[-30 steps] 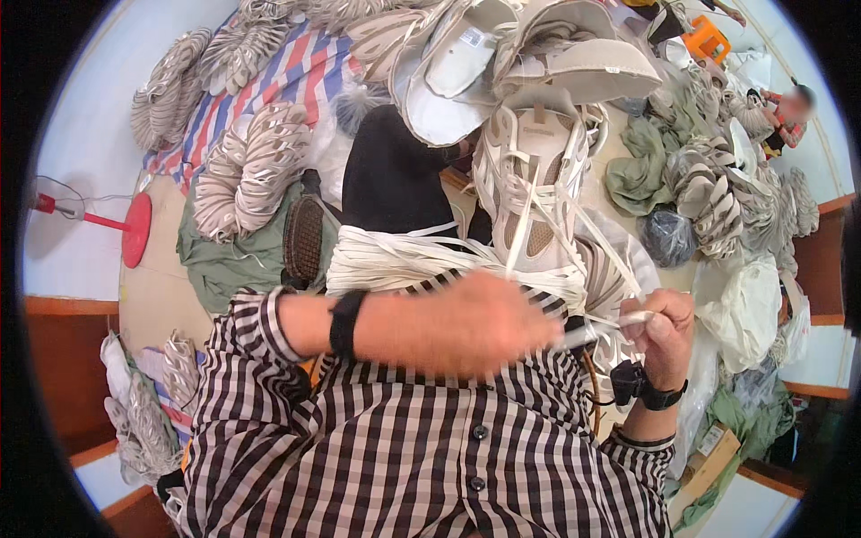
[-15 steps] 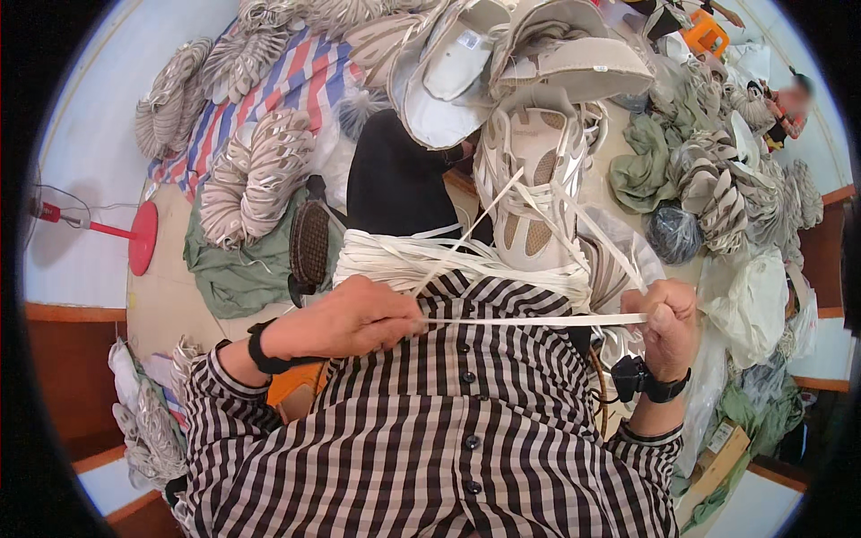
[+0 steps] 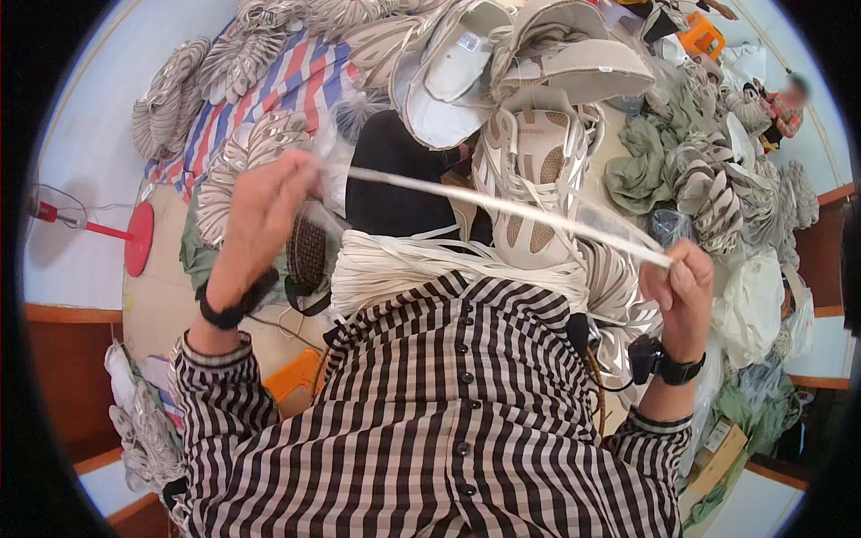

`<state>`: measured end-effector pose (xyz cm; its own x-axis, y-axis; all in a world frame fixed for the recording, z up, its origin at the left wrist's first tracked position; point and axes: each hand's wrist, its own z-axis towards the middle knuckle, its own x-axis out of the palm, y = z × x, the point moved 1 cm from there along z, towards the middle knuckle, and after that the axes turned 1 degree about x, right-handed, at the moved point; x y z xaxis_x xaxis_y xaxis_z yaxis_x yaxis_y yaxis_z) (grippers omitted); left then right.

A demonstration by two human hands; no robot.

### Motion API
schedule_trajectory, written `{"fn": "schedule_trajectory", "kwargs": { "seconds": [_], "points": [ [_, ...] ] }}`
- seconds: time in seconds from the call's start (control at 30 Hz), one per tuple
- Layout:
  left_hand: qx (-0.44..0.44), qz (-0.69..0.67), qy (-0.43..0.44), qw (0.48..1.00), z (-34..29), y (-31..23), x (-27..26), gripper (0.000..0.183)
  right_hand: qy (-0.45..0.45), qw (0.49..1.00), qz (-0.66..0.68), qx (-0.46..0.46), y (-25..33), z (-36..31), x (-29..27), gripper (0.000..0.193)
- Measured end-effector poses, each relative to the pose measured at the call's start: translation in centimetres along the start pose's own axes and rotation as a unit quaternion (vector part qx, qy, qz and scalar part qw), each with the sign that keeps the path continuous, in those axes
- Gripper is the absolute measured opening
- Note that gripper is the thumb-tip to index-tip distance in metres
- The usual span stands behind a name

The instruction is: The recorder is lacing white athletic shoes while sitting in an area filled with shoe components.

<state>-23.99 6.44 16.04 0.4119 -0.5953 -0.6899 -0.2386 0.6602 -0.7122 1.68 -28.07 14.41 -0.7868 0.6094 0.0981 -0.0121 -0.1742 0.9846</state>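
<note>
A flat white shoelace (image 3: 489, 203), blurred by motion, is stretched between my two raised hands. My left hand (image 3: 269, 202), its fingers smeared a little, is closed on the lace's left end, over a bundle of beige shoe uppers (image 3: 235, 179). My right hand (image 3: 683, 280) pinches the lace at the right, and another stretch of lace runs from there to the beige and white shoe upper (image 3: 527, 229). That upper, with tan mesh panels, lies in front of me, toe toward me. Across my lap rests a thick hank of white shoelaces (image 3: 386, 273).
More shoe uppers (image 3: 574, 67) are stacked just beyond. Bundled uppers lie on a striped sheet (image 3: 309, 76) at far left and among green cloth (image 3: 637, 170) and plastic bags (image 3: 752, 296) at right. A red stand (image 3: 141, 239) is at left. Another person (image 3: 787, 112) sits far right.
My left hand has swung up and away to the left, drawing the lace into a slanting line across the upper. My right hand has risen slightly and moved a little right.
</note>
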Motion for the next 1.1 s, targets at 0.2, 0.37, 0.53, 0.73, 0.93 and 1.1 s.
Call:
{"fn": "schedule_trajectory", "kwargs": {
  "seconds": [0.2,0.37,0.53,0.73,0.93,1.1],
  "points": [
    [0.171,0.19,-0.181,0.95,3.4,5.9,2.2,0.018,0.041,0.999,-0.013,-0.017,1.8,4.0,2.5,0.026],
    [-0.072,0.121,-0.18,0.974,1.4,12.2,0.3,0.017,0.104,0.984,-0.14,0.039,2.2,5.7,3.9,0.013],
    [-0.143,0.209,-0.241,0.937,-3.2,20.7,-4.7,0.02,0.111,0.988,-0.105,0.029,0.3,7.1,6.0,0.012],
    [-0.214,0.294,-0.171,0.916,-7.3,27.9,-3.8,0.02,0.048,0.872,-0.473,-0.114,-3.6,6.3,5.5,0.013],
    [0.007,0.172,-0.231,0.958,-2.5,15.8,3.2,0.016,0.038,0.783,-0.599,-0.161,-5.6,5.8,6.0,0.013],
    [0.188,0.075,-0.069,0.977,-0.1,3.2,8.0,0.029,0.045,0.812,-0.558,-0.163,-5.8,6.1,6.0,0.009]
  ]
}}
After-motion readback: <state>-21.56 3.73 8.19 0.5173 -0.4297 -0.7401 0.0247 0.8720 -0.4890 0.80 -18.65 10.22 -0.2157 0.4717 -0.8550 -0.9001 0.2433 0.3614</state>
